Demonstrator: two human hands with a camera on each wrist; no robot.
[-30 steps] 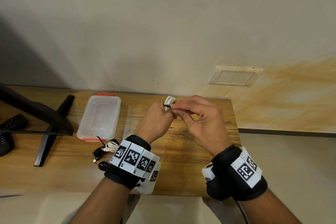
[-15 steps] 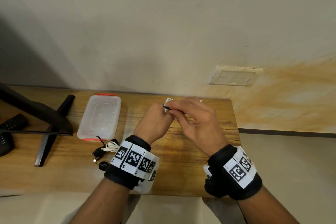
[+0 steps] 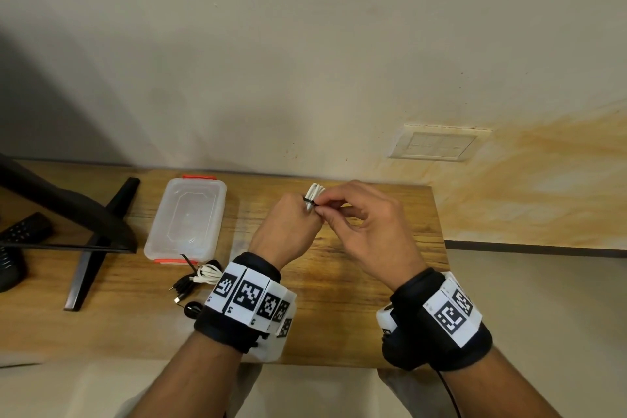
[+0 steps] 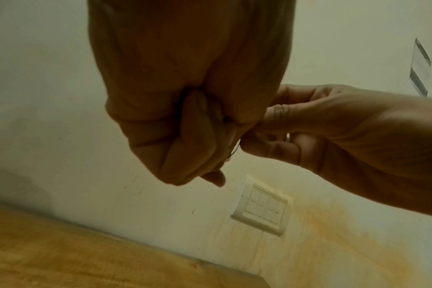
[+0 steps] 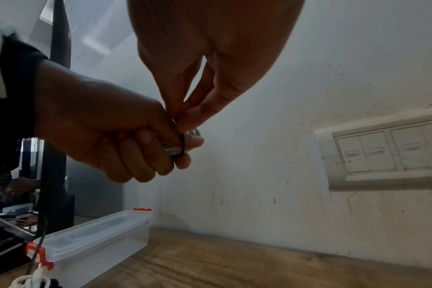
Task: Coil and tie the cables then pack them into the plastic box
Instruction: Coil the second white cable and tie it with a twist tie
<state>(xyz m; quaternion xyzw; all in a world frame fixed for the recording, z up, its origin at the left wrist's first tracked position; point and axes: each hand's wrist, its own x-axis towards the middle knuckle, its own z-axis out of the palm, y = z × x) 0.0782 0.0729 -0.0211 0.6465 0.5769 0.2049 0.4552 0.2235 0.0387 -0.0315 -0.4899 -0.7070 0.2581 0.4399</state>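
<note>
White cable being tied, box not yet packed.
The coiled white cable [image 3: 314, 195] is gripped in the left hand [image 3: 286, 226] above the counter [image 3: 373, 282] while the right hand [image 3: 366, 231] pinches the black tie [image 5: 183, 144] around it. More cables [image 3: 200, 278] lie untied beside the shut plastic box [image 3: 186, 217]; its lid likely needs opening. A monitor stand [image 3: 91, 248] sits left.

stained pale wall [image 3: 305, 61], switch plate [image 3: 437, 147], wooden desk [image 3: 356, 282], perhaps a monitor stand [image 3: 98, 241].
</note>
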